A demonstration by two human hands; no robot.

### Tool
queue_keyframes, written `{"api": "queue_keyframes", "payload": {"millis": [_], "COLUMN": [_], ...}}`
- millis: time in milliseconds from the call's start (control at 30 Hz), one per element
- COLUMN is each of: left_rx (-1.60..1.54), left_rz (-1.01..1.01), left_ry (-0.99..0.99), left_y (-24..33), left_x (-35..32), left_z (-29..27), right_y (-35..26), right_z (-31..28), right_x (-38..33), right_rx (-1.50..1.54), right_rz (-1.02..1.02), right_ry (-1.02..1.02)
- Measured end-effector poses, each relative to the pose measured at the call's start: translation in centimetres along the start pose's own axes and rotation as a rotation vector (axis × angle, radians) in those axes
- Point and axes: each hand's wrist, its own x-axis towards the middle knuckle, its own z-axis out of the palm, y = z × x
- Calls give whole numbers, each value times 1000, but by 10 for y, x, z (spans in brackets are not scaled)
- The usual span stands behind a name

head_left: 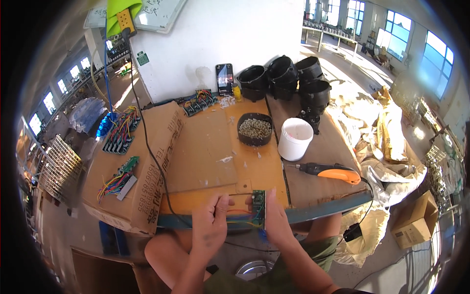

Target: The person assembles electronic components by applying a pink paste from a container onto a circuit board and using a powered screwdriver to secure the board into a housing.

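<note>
My right hand [277, 223] grips a small green circuit board [258, 203] by its edges, upright above the table's front edge. Red, yellow and blue wires [240, 223] run from the board toward my left hand [208, 224]. That hand is closed, its thumb against curled fingers, and the wires pass into it; their ends are hidden. Beyond my hands, a black bowl of small metal parts [255, 130] sits beside a white plastic tub [295, 139]. An orange and black corded power tool [333, 172] lies to the right.
A cardboard box [142, 196] at left carries wired circuit boards [120, 139]. More boards [199, 103] lie by the wall, near a phone [224, 79] and a yellow bottle [237, 92]. Several black plastic housings [282, 73] stand back right. A black cable [147, 132] crosses the box.
</note>
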Motion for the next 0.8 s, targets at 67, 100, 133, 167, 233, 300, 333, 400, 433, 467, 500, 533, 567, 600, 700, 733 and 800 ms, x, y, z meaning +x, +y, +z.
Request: {"api": "queue_keyframes", "payload": {"millis": [67,100,133,167,233,300,333,400,433,467,500,533,567,600,700,733,800], "left_rx": [-18,1,23,45,65,198,320,519,568,617,666,682,697,713,733,679,568], "left_rz": [-7,11,35,58,-1,90,206,406,490,574,658,693,727,762,807,729,574], "left_ry": [-113,-143,-162,-181,-300,-223,-85,47,44,41,39,12,-16,-43,-64,-63,-63], "left_y": [12,16,21,23,18,19,23,30,30,28,25,20,14,8,-4,-3,-1], "left_x": [-4,-6,-7,-7,2,3,-1,-1,-1,-1,0,0,1,2,6,5,4], "left_z": [-9,-9,-11,-12,-19,-18,-8,-1,0,1,2,4,6,8,10,10,12], "right_y": [-7,-6,-8,-9,-10,-8,-5,1,4,6,6,7,7,5,2,7,12], "right_z": [-3,-5,-4,-4,-8,-9,-8,-8,-9,-10,-10,-10,-11,-11,-14,-17,-19], "right_x": [3,3,4,5,6,8,9,12,14,15,15,14,14,14,13,14,14], "right_rx": [-27,-39,-50,-62,-36,-60,-94,-144,-159,-175,-174,-178,-181,-144,-74,-73,-58], "right_rz": [18,14,3,-8,22,-20,-74,-148,-168,-188,-171,-149,-127,-88,-2,5,9], "right_ry": [19,24,18,12,4,-7,-14,-23,-24,-25,-32,-39,-47,-59,-100,-116,-122]}}
